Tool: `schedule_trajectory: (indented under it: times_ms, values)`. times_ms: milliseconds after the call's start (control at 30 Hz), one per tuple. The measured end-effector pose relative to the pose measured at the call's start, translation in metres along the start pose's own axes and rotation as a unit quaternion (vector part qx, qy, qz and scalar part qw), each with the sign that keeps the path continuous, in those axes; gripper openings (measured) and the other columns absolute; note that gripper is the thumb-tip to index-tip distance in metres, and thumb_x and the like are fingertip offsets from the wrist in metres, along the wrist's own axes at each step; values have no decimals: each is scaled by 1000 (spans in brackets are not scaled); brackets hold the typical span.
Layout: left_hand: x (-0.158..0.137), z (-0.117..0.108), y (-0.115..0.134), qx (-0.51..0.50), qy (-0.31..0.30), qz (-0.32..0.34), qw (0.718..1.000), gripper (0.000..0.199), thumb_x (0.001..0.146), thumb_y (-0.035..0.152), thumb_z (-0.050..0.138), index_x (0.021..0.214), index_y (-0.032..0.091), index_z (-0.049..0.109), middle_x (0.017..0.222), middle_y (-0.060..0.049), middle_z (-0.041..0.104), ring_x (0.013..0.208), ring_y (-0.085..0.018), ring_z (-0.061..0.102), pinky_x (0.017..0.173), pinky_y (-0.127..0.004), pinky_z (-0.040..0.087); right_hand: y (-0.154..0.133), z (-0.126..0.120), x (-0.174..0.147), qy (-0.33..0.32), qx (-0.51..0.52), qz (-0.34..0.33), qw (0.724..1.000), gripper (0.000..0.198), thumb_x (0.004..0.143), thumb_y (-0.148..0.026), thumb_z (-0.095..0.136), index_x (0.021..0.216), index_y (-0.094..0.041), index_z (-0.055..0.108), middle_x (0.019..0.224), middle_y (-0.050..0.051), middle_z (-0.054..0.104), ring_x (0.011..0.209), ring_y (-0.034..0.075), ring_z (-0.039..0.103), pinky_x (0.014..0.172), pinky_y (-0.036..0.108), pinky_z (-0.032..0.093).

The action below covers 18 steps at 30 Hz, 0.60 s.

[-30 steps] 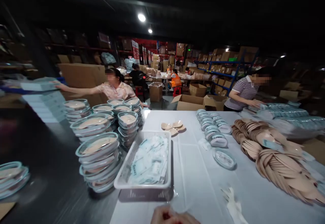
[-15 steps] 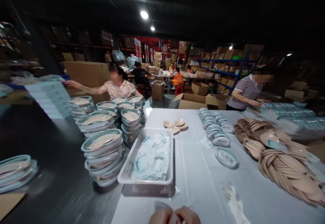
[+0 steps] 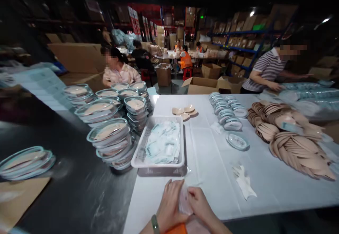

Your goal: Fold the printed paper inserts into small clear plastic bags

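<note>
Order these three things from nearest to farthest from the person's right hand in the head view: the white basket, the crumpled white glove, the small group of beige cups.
From the right hand:
1. Crumpled white glove, to its right.
2. White basket, ahead and left.
3. Beige cups, far ahead, mid-table.

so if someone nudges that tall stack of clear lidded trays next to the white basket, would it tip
Probably. The stack of trays is many layers high and already leans unevenly. The smooth clear plastic likely slides. The white basket beside it might check a fall that way.
</note>
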<state>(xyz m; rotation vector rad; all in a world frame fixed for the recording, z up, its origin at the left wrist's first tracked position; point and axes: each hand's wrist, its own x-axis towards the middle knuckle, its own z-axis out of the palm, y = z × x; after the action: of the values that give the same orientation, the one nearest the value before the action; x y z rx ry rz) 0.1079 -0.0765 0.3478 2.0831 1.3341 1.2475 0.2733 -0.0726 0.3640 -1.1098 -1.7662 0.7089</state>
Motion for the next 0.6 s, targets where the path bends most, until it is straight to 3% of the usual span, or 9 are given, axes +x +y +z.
schedule_trajectory:
  times_ms: [100, 133, 167, 200, 233, 333, 467, 533, 600]
  values:
    - [-4, -10, -9, -28, 10, -21, 999, 61, 63, 39, 57, 114, 7, 49, 86, -3, 58, 103, 11, 45, 107, 4, 42, 5, -11, 14, -67, 84, 103, 989, 59, 76, -63, 43, 85, -5, 50, 71, 4, 49, 60, 5, 47, 58, 16, 35]
    - [-3, -14, -9, -38, 16, -27, 999, 63, 62, 38, 57, 116, 7, 47, 90, -3, 59, 103, 11, 45, 105, 5, 42, 10, -16, 25, -54, 93, 137, 985, 59, 81, -60, 40, 103, -7, 54, 84, 8, 59, 67, 9, 55, 64, 21, 42]
    - [-1, -18, -8, -47, 22, -35, 998, 65, 62, 36, 57, 119, 8, 45, 95, -3, 59, 102, 11, 45, 103, 5, 42, 16, -21, 38, 20, 30, 140, 989, 54, 86, -52, 37, 104, -5, 58, 96, 11, 61, 76, 10, 57, 71, 23, 45]
    - [0, -22, -5, -53, 28, -47, 997, 67, 61, 33, 56, 121, 8, 43, 100, -4, 59, 101, 11, 45, 100, 5, 42, 24, -25, 54, 84, -101, 65, 989, 50, 90, -44, 37, 107, -6, 63, 104, 12, 61, 96, 11, 58, 94, 26, 46]
    - [2, -24, -1, -54, 29, -66, 996, 69, 59, 30, 56, 123, 10, 40, 107, -3, 58, 100, 12, 45, 96, 6, 41, 31, -27, 71, 127, -195, 59, 971, 47, 89, -33, 38, 123, -8, 60, 119, 12, 57, 114, 16, 53, 111, 32, 40]
    - [3, -27, 13, -41, -1, -134, 990, 69, 58, 31, 52, 124, 21, 34, 120, 2, 54, 96, 12, 47, 86, 5, 38, 46, -24, 121, 148, -301, 61, 940, 66, 85, -36, 47, 147, -14, 40, 141, 14, 40, 135, 27, 39, 118, 44, 35]
    - [2, -30, 23, -62, -17, -150, 987, 72, 58, 40, 54, 123, 27, 28, 123, 4, 52, 96, 10, 52, 87, 1, 44, 46, -23, 148, 152, -262, 126, 945, 44, 76, -24, 53, 117, -12, 60, 124, 14, 54, 122, 31, 49, 107, 57, 32]
    - [3, -35, 22, -95, -13, -158, 983, 80, 56, 41, 58, 127, 30, 23, 131, 4, 48, 107, 7, 53, 108, -8, 50, 43, -33, 139, 127, -185, 149, 963, 30, 74, -27, 51, 96, -10, 62, 98, 10, 60, 96, 19, 56, 98, 46, 40]
    - [6, -40, 19, -149, -24, -161, 975, 94, 52, 39, 65, 132, 36, 16, 143, 6, 38, 128, 1, 48, 134, -26, 41, 36, -49, 118, 92, -77, 129, 984, 27, 78, -32, 48, 90, -8, 52, 81, 4, 53, 69, 3, 44, 76, 22, 42]
